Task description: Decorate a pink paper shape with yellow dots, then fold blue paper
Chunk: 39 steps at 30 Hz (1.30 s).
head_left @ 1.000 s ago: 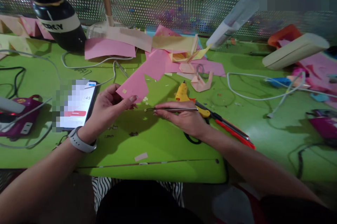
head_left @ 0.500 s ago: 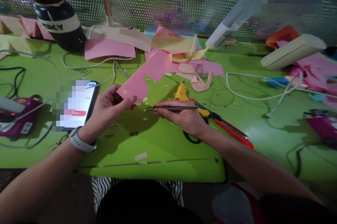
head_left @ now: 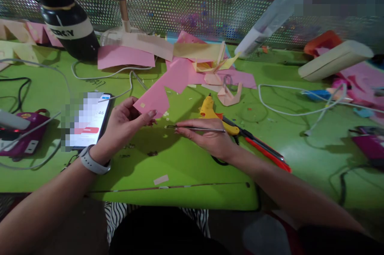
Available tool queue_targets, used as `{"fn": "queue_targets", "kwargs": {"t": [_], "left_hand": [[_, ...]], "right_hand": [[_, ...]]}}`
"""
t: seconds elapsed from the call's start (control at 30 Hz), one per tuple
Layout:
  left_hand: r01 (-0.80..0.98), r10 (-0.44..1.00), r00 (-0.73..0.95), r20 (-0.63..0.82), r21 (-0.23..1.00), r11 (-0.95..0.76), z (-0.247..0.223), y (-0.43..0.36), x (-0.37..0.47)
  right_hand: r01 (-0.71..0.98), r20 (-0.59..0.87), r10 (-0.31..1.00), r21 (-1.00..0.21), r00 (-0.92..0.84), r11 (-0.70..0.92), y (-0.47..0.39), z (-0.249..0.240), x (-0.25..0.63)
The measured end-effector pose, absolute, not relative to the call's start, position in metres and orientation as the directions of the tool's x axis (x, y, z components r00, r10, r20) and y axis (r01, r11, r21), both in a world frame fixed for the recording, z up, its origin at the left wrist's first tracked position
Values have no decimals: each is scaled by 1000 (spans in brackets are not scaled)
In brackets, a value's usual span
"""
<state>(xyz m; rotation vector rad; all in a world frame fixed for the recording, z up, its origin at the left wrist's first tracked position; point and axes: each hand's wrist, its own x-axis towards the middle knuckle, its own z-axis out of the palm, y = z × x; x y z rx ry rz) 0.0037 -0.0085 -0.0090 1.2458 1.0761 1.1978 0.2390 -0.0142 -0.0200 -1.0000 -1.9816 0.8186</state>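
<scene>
My left hand (head_left: 131, 116) pinches the lower left end of a folded pink paper piece (head_left: 156, 99), which bears a small yellow square near its corner. In my right hand (head_left: 202, 135) lies a pair of tweezers (head_left: 207, 130), held between thumb and fingers with the tips pointing left. At those tips is a tiny pale paper bit (head_left: 166, 127), apparently gripped. Several more pale scraps lie on the green table (head_left: 192, 175) just beyond the tips. A yellow hot glue gun (head_left: 207, 107) rests right behind my right hand, beside a red and black tool (head_left: 267, 151).
A lit phone (head_left: 90, 121) lies left of my left hand. At the back stand a black bottle (head_left: 70, 23), a fan (head_left: 123, 11) and a pile of coloured paper (head_left: 195, 51). White cables (head_left: 279, 109) cross both sides, and a clear bottle (head_left: 264, 23) leans at the back right.
The tweezers have tilted, their rear end dropping slightly, and my right hand has lowered a little. My left hand and the pink paper have stayed nearly still. The whole view has shifted slightly.
</scene>
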Motion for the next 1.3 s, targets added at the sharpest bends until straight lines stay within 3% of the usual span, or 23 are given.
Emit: {"fn": "queue_targets", "kwargs": {"t": [0.1, 0.3, 0.5, 0.77, 1.07, 1.3], "left_hand": [[-36, 995, 92, 40, 999, -37, -7, -9, 4], [-50, 993, 107, 41, 998, -35, -9, -9, 4], [-18, 995, 92, 40, 999, -38, -8, -9, 4], [-42, 993, 105, 46, 998, -42, -9, -9, 4], [-29, 993, 100, 62, 998, -59, -11, -8, 3], [-30, 988, 151, 6, 1000, -2, -6, -10, 6]], "right_hand": [[395, 354, 837, -759, -417, 518, -15, -21, 239], [302, 250, 903, -882, -349, 361, -15, -22, 240], [329, 210, 910, -884, -357, 333, -16, -22, 240], [372, 372, 826, -760, -423, 533, -19, -22, 238], [279, 243, 900, -893, -361, 353, -18, -23, 238], [293, 372, 883, -843, -286, 451, -26, -1, 250]]}}
